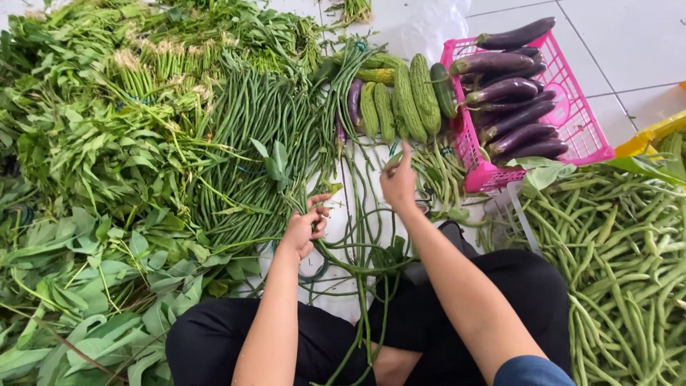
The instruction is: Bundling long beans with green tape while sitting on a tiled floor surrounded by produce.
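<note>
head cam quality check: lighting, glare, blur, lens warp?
Head view: even, soft daylight with faint shadows; white floor tiles run bright near the top, close to blown out; left hand and right hand on the long beans are slightly soft; pink basket sharp; wide-angle stretch toward the edges.

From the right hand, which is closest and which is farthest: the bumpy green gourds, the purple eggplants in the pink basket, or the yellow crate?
From the right hand:
1. Bumpy green gourds, just above it.
2. Purple eggplants in the pink basket, up and to the right.
3. Yellow crate, at the far right edge.
</note>
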